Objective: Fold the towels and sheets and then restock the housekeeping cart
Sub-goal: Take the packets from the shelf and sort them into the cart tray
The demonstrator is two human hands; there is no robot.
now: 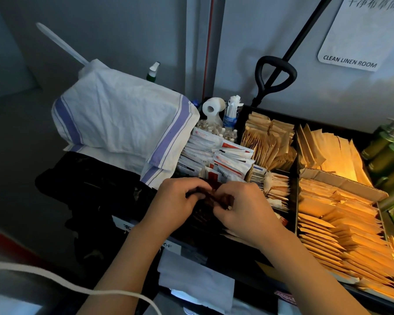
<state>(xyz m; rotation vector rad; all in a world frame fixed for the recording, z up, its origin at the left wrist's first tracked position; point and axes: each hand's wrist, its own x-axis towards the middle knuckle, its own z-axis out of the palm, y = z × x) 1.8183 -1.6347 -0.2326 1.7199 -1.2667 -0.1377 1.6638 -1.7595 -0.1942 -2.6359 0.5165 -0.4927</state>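
Head view: both hands meet over the cart tray (294,160). The left hand (178,201) and right hand (243,208), fingers curled, pinch small dark-brown sachets (210,196) at the tray's near-left compartment. Behind them lies a crumpled white cloth (123,119) with purple stripes; flat tan paper packets (328,214) stand in rows at right.

A pale grey wall (123,30) is seen behind, dimly lit. A white sign (359,32) reading "CLEAN LINEN ROOM" is fixed at the upper right. A red vertical strip (208,42) runs down a panel joint. Warm yellow light is cast from the right.
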